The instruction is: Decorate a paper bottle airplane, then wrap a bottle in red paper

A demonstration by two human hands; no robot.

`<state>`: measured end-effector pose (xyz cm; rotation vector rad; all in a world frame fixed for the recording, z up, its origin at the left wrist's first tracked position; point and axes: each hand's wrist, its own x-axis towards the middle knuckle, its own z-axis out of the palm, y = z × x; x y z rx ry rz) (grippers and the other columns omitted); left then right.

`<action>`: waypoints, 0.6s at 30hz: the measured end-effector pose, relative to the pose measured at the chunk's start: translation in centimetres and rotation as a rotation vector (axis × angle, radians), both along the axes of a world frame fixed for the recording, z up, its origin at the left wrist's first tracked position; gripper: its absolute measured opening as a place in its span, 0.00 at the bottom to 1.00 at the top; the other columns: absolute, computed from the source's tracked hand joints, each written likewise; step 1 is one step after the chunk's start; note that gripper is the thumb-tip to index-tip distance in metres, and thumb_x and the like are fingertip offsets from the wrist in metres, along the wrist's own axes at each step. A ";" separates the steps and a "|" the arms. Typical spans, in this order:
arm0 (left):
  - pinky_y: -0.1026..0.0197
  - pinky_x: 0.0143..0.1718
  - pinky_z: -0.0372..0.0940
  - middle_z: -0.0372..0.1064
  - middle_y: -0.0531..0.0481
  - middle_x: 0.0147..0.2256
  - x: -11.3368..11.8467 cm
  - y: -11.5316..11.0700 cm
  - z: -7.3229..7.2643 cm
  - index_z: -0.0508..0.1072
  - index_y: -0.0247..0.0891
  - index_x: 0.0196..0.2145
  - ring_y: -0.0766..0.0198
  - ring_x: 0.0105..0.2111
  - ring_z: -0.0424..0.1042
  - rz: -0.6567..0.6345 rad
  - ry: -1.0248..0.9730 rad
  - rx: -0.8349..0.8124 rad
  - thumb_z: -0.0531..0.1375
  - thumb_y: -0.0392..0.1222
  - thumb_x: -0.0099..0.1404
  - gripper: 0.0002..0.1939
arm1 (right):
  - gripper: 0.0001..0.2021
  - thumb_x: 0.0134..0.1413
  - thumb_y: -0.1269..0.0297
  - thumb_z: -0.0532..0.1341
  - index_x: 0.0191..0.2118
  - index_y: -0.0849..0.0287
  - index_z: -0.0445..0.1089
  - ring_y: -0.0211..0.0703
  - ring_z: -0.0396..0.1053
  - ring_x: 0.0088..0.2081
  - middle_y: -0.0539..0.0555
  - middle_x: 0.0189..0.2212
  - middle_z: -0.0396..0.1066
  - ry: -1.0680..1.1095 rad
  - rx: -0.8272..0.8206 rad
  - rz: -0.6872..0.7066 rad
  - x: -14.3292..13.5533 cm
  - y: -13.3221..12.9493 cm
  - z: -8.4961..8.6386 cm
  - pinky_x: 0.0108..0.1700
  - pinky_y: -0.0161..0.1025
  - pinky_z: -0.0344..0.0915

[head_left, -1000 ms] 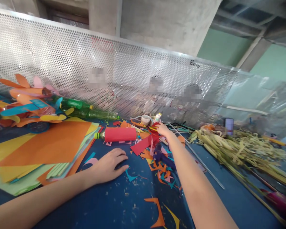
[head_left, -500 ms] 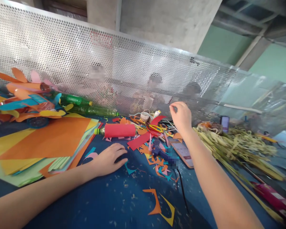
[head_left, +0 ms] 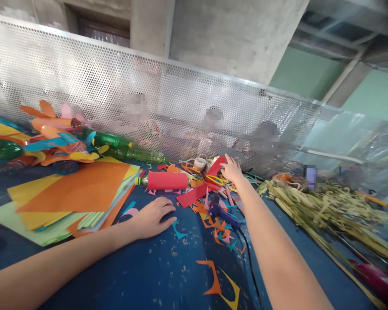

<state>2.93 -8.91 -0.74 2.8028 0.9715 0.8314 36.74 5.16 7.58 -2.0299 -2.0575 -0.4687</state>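
My left hand (head_left: 155, 216) lies on the blue table (head_left: 129, 271) with its fingers apart and nothing in it, just below a bottle wrapped in red paper (head_left: 167, 181). Farther off, my right hand (head_left: 232, 168) reaches over the paper scraps, fingers spread, at the edge of a red paper strip (head_left: 217, 167); whether it touches the strip is unclear. Yellow-handled scissors (head_left: 215, 179) lie just left of that hand. Another red strip (head_left: 192, 195) is beside the bottle's end. A blue glue gun (head_left: 223, 212) lies nearer, its black cord running toward me.
Stacked coloured paper (head_left: 74, 189) is at left, with a paper-decorated bottle model (head_left: 58, 140) and green bottles (head_left: 126, 153) behind it. Dried plant strips (head_left: 323, 206) cover the right side. A perforated metal panel (head_left: 181, 94) stands behind; people show dimly through it.
My right hand has come down and left from above the phone to the red strip, its fingers opening from a curl. My left hand stays in place. The view has shifted slightly.
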 end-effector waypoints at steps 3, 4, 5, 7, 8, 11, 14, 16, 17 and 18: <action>0.54 0.50 0.64 0.69 0.42 0.44 0.0 0.1 -0.1 0.72 0.37 0.45 0.56 0.47 0.67 -0.006 -0.003 -0.005 0.51 0.47 0.68 0.16 | 0.18 0.57 0.70 0.53 0.52 0.61 0.68 0.54 0.48 0.63 0.60 0.64 0.48 0.007 -0.010 0.011 0.2 1.1 0.1 0.60 0.52 0.50; 0.54 0.50 0.64 0.69 0.43 0.44 0.0 0.1 -0.1 0.72 0.37 0.45 0.56 0.47 0.67 -0.009 -0.004 -0.008 0.51 0.47 0.68 0.16 | 0.18 0.57 0.70 0.52 0.53 0.61 0.68 0.53 0.51 0.62 0.60 0.63 0.53 0.009 -0.009 0.017 0.2 1.2 0.2 0.59 0.50 0.51; 0.54 0.50 0.64 0.69 0.43 0.44 0.0 0.1 -0.1 0.72 0.37 0.45 0.56 0.47 0.67 -0.012 -0.007 -0.010 0.51 0.47 0.68 0.16 | 0.18 0.57 0.70 0.52 0.52 0.61 0.68 0.51 0.55 0.60 0.60 0.60 0.57 0.012 -0.004 0.024 0.2 1.3 0.2 0.59 0.48 0.53; 0.53 0.50 0.64 0.69 0.43 0.43 0.0 0.1 -0.1 0.72 0.37 0.45 0.56 0.47 0.67 -0.018 -0.019 -0.013 0.51 0.47 0.68 0.16 | 0.17 0.58 0.70 0.51 0.50 0.62 0.69 0.49 0.60 0.56 0.61 0.55 0.64 0.020 0.032 0.034 0.0 1.2 0.5 0.57 0.45 0.54; 0.53 0.50 0.64 0.69 0.43 0.43 0.0 0.2 -0.1 0.72 0.37 0.45 0.56 0.47 0.67 -0.020 -0.026 -0.014 0.51 0.47 0.68 0.16 | 0.17 0.59 0.69 0.51 0.50 0.64 0.69 0.49 0.62 0.54 0.62 0.54 0.65 0.026 0.065 0.035 -0.1 0.9 0.7 0.57 0.45 0.55; 0.53 0.49 0.64 0.69 0.43 0.44 0.0 0.3 -0.2 0.72 0.37 0.45 0.56 0.46 0.67 -0.027 -0.034 -0.019 0.51 0.47 0.68 0.16 | 0.18 0.61 0.68 0.49 0.52 0.69 0.66 0.54 0.62 0.54 0.66 0.55 0.62 0.047 0.218 0.026 -0.6 -0.4 2.5 0.58 0.50 0.53; 0.52 0.49 0.64 0.69 0.42 0.44 0.0 0.3 -0.1 0.71 0.37 0.46 0.55 0.46 0.67 -0.014 -0.013 -0.015 0.51 0.48 0.68 0.17 | 0.20 0.63 0.69 0.44 0.55 0.69 0.63 0.54 0.58 0.57 0.66 0.56 0.60 0.082 0.433 0.032 -1.7 -3.1 5.5 0.59 0.51 0.52; 0.52 0.50 0.63 0.69 0.42 0.45 0.0 0.2 0.1 0.70 0.36 0.48 0.55 0.47 0.67 0.006 0.005 -0.001 0.50 0.48 0.69 0.18 | 0.17 0.62 0.67 0.48 0.48 0.66 0.69 0.51 0.64 0.52 0.64 0.50 0.68 0.204 0.752 0.193 -2.9 -5.8 7.4 0.55 0.49 0.58; 0.52 0.51 0.63 0.69 0.42 0.46 0.0 0.2 0.1 0.70 0.35 0.48 0.55 0.47 0.66 0.016 0.010 0.006 0.49 0.47 0.70 0.18 | 0.15 0.62 0.65 0.51 0.45 0.63 0.72 0.50 0.66 0.50 0.62 0.47 0.71 0.253 0.834 0.275 -3.6 -7.4 8.2 0.54 0.48 0.60; 0.52 0.51 0.62 0.69 0.42 0.46 -0.1 0.2 0.2 0.69 0.35 0.49 0.56 0.48 0.66 0.026 0.010 0.008 0.47 0.47 0.70 0.18 | 0.13 0.60 0.62 0.54 0.41 0.61 0.73 0.49 0.69 0.47 0.60 0.43 0.74 0.311 0.861 0.347 -4.3 -9.1 8.8 0.52 0.48 0.63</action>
